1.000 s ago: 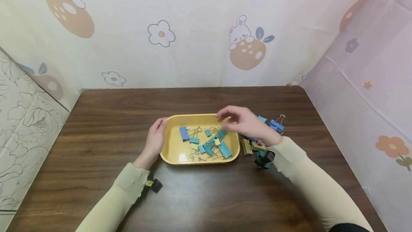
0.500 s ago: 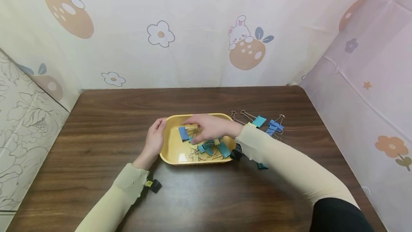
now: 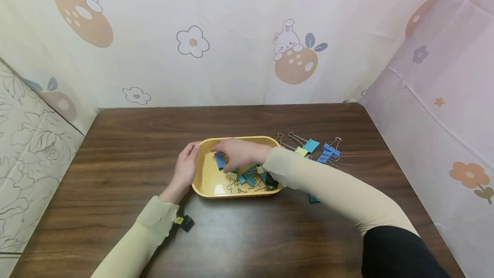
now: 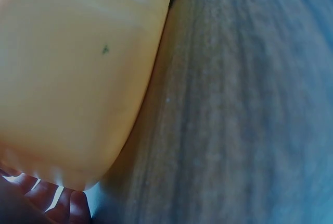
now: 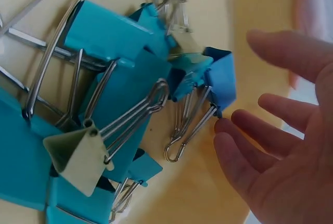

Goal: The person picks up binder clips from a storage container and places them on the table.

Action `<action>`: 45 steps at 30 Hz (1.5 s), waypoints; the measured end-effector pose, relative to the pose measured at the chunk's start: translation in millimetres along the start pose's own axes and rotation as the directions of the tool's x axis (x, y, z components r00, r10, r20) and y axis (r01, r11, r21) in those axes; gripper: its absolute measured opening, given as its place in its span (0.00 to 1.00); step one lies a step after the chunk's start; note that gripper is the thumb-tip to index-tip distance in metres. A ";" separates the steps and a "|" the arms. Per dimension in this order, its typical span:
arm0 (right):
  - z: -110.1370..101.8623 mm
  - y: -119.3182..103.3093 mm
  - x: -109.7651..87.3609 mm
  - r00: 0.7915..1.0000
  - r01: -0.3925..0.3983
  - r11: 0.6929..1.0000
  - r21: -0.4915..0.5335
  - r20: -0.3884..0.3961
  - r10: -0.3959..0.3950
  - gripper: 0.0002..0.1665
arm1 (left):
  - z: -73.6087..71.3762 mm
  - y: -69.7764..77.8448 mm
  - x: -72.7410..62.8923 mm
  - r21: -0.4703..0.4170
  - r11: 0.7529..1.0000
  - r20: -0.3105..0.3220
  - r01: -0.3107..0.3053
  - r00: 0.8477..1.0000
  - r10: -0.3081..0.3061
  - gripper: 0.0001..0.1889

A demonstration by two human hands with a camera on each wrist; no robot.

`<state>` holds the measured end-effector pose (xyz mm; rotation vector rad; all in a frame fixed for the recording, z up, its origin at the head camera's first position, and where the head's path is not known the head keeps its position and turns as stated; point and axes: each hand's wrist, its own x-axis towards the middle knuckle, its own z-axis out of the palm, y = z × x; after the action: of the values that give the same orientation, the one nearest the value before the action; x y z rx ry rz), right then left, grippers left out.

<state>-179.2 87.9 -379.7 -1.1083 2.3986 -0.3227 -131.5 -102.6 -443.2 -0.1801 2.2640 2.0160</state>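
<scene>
A yellow plastic tray (image 3: 204,180) with several binder clips in it stands on the table. At its left end my left hand (image 3: 184,168) grips the rim, the thumb on top; the left wrist view shows fingers (image 4: 61,203) against the outer wall. My right hand (image 3: 240,153) reaches over the tray, its fingers beside a blue binder clip (image 3: 219,160). In the right wrist view the thumb stands apart from the loosely bent fingers, and the blue clip lies in front of them. Teal clips (image 5: 130,99) and a pale yellow clip (image 5: 78,156) lie heaped nearby.
Right of the tray lie more clips on the dark wood table (image 3: 135,140): turquoise (image 3: 311,145), yellow (image 3: 301,152), blue (image 3: 329,151) and dark teal (image 3: 314,199). My right sleeve (image 3: 320,183) covers part of that pile. A patterned curtain (image 3: 231,76) hangs behind the table.
My right hand has moved left from the tray's right end, over the clips, to the blue clip near the left. My left hand and the tray have stayed in place.
</scene>
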 end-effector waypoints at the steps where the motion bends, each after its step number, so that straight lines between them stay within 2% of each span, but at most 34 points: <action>1: 1.2 -1.7 1.7 1.000 -0.009 1.000 -0.024 0.004 0.009 0.43 | 0.1 0.4 -0.3 -0.009 1.000 0.002 0.002 1.000 -0.002 0.21; 6: 8.2 -6.9 7.1 0.998 -0.056 0.994 -0.096 0.002 0.056 0.40 | 0.1 0.9 -0.2 -0.019 1.000 0.007 0.010 1.000 -0.010 0.21; 13: 18.8 -2.0 13.4 0.996 -0.052 0.991 -0.122 -0.083 0.042 0.28 | -0.3 -0.2 2.1 -0.006 1.000 -0.007 0.000 1.000 0.000 0.21; 19: 17.3 5.9 12.7 0.989 0.012 0.999 0.043 -0.146 -0.005 0.34 | -0.4 -0.1 2.4 -0.019 1.000 0.002 -0.003 1.000 0.003 0.21; 24: 4.6 6.0 2.6 0.984 0.025 0.971 0.236 -0.177 0.018 0.36 | -0.9 -0.4 2.6 -0.026 1.000 0.003 -0.003 1.000 0.003 0.21; 29: -9.7 6.6 -17.0 0.972 0.044 0.918 0.393 -0.230 0.052 0.35 | -1.3 -1.0 3.3 -0.021 1.000 0.005 -0.005 1.000 0.005 0.22; 36: -21.0 11.2 -54.5 0.936 0.117 0.876 0.468 -0.346 0.060 0.35 | -1.5 -2.5 3.7 -0.008 1.000 -0.006 -0.019 1.000 0.019 0.21; 40: -25.4 17.4 -83.9 0.912 0.124 0.870 0.478 -0.400 0.090 0.36 | -1.4 -3.3 2.2 0.001 1.000 -0.005 -0.014 1.000 0.014 0.20; 45: -23.2 36.6 -124.4 0.871 0.090 0.893 0.440 -0.469 0.144 0.36 | -0.4 -3.2 -0.7 0.003 1.000 -0.005 -0.005 1.000 0.005 0.20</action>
<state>-145.3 206.9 -334.4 -0.8379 2.5511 -1.2187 -130.4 -103.3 -446.2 -0.1798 2.2731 2.0170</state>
